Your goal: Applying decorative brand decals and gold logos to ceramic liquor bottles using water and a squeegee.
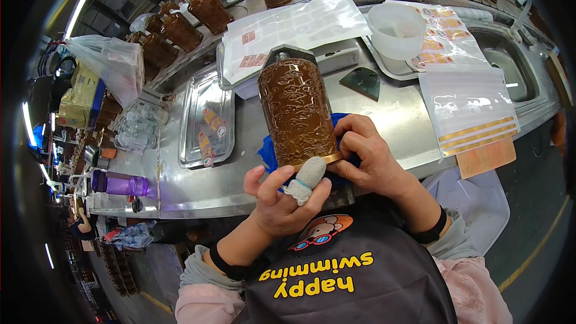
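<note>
A tall brown embossed jar [297,110] lies tilted away from me over the steel worktable [396,114], its gold base band toward my body. My right hand [367,155] grips the jar's base together with a blue cloth [267,152]. My left hand [284,201] sits just under the base, its cloth-wrapped thumb pressed on the gold band.
Label sheets [294,27] and gold-striped sheets [471,108] lie on the table. A steel tray [207,119] with stickers stands left, a white plastic tub [396,29] and a sink [507,60] at the right. More brown jars [180,30] line a conveyor behind. A purple bottle [120,185] lies far left.
</note>
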`<state>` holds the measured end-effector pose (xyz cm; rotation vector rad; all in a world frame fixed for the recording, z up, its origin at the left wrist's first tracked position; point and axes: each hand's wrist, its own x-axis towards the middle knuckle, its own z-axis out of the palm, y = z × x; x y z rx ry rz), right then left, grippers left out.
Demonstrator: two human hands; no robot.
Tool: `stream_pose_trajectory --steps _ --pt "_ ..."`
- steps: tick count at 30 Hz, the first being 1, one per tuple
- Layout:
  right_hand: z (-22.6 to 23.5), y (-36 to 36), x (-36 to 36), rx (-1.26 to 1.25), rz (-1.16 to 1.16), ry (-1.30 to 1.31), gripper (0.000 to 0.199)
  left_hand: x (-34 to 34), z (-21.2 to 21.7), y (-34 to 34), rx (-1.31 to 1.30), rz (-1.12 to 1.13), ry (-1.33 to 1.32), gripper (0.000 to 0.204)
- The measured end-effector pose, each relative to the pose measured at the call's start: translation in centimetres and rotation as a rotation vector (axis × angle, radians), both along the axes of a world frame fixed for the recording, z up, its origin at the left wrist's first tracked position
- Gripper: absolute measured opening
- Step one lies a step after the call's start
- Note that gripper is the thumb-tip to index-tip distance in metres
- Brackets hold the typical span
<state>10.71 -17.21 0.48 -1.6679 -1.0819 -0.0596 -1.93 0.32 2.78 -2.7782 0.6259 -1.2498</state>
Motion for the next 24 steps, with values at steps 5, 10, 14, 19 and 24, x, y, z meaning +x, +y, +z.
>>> stream_pose_trajectory --steps 5,10,14,19,24 --pt "0.1 -0.1 0.0 0.005 -0.004 -0.006 0.029 0.6 0.0 -0.4 0.031 -0.049 0.023 0.017" --pt "0.1 0.0 0.1 0.022 0.006 -0.020 0.029 -0.4 -0.3 0.5 -0.127 -0.046 0.016 0.022" --pt "0.1 -0.1 0.2 0.002 0.003 -0.027 0.029 0.3 0.4 -0.1 0.027 -0.068 0.018 0.026" --pt "0.1 -0.2 -0.1 0.014 -0.007 0.006 0.027 1.8 0.5 -0.4 -0.149 0.048 0.000 0.035" --pt "1.4 -0.2 -0.1 0.039 -0.078 -0.152 0.031 1.6 0.5 1.1 -0.301 0.168 0.125 0.053"
